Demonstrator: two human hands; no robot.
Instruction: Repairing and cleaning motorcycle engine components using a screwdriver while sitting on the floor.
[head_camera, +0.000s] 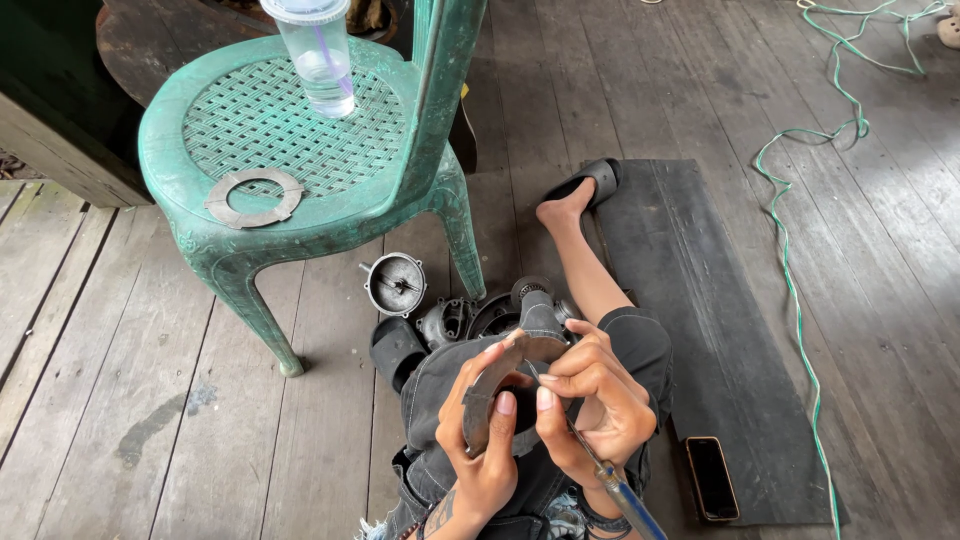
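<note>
Left hand (480, 440) grip is clamped on a curved grey metal piece (500, 385), raised above the lap. Right hand (595, 405) grip pinches a blue-handled screwdriver (600, 470), tip against that piece. Metal housings (397, 284) lie on the plank floor (120, 400) beside a green chair (300, 150).

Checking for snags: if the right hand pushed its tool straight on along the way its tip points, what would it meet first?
The curved metal part in the left hand: the right hand's tool tip seems already touching it, depth unclear.

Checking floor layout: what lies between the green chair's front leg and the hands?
Head view: a round metal housing and dark machine parts lie on the wooden floor.
</note>
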